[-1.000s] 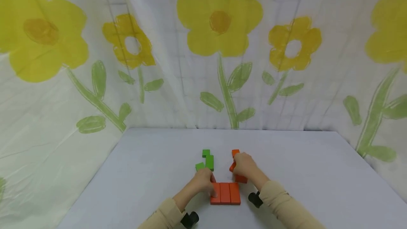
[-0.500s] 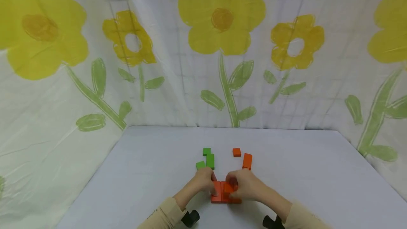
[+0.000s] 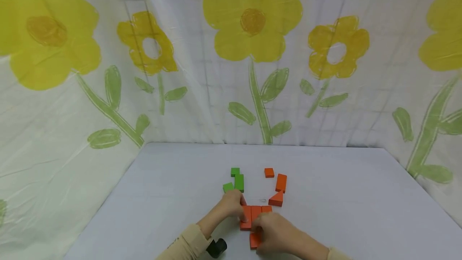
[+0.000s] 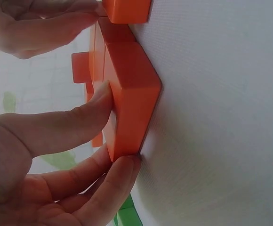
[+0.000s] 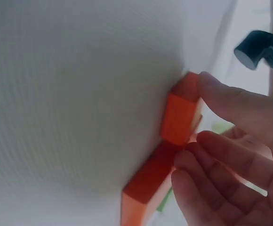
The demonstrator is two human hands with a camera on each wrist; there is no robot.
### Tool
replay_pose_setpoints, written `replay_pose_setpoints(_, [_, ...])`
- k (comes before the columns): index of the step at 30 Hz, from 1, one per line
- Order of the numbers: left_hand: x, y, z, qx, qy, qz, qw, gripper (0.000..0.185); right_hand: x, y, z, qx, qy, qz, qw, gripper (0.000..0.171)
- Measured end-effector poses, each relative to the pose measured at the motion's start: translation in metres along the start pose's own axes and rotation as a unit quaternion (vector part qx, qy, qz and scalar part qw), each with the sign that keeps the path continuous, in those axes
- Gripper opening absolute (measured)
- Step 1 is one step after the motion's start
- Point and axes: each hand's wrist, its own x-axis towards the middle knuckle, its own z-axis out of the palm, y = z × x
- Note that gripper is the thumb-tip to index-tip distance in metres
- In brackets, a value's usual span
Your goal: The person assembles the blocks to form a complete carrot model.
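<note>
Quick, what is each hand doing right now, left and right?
Left hand: pinches the edge of the left orange block in the flat row.
Right hand: holds a small orange block at the row's near edge.

Table (image 3: 173, 196): pale grey-white matte top, filling the lower middle of the head view and narrowing toward the back; its far edge runs straight across the centre of the frame.

Backdrop cloth (image 3: 202, 103): white, slightly creased fabric, enclosing the table at the back and on both sides, with faint grid lines showing through it.

Print on the cloth: large yellow flowers (image 3: 252, 21) at upper centre, upper left and upper right; smaller ochre flowers with white centres (image 3: 147, 47) between them; green stems and leaves (image 3: 258, 103) running down to the table's far edge.

Light: soft, even, diffuse; only faint shadows on the table.
</note>
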Motion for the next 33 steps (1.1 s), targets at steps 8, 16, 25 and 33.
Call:
replay_pose_setpoints(8, [-0.001, 0.0, -0.001, 0.0, 0.002, 0.001, 1.0, 0.028, 0.001, -0.002, -0.003, -0.019, 0.012, -0.002, 1.0, 0.019])
replay_pose_setpoints(16, [0.0, 0.0, 0.0, 0.003, 0.003, 0.001, 1.0, 0.027, 0.005, -0.001, 0.0, -0.04, 0.026, 0.004, 0.999, 0.018])
replay_pose_setpoints(25, [0.0, 0.0, 0.0, -0.003, -0.005, -0.005, 1.0, 0.025, 0.01, 0.001, -0.008, -0.022, 0.026, 0.021, 0.999, 0.017])
replay_pose_setpoints(33, [0.002, -0.001, 0.001, -0.002, -0.004, -0.01, 0.9999, 0.027, 0.045, 0.039, -0.049, -0.034, 0.179, 0.086, 0.98, 0.016])
